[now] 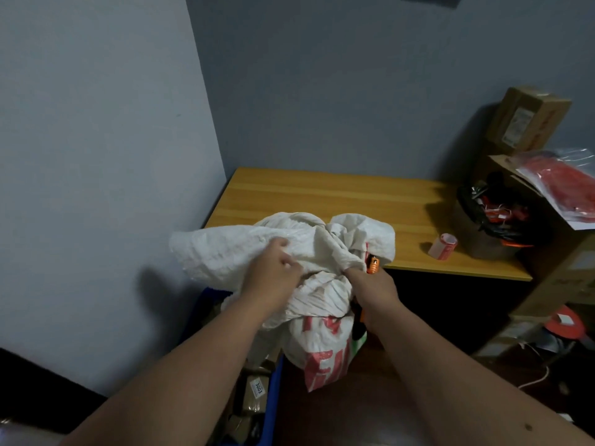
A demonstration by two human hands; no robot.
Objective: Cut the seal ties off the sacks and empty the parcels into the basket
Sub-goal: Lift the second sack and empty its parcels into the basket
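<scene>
White woven sack with red print [309, 284] hangs bunched over a blue plastic basket [273, 381] at 7 o'clock. Left hand [273, 272] clutches its cloth. Right hand [370, 284] grips sack and an orange cutter [373, 264].

Blue basket [274, 391] mostly hidden by sack [257, 249]; orange cutter [373, 264] half-covered.

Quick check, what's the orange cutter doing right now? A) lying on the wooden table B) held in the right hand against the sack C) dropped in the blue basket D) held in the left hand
B: the orange cutter sticks up from the right hand, which also bunches the white sack; the left hand grips only sack fabric.
</scene>
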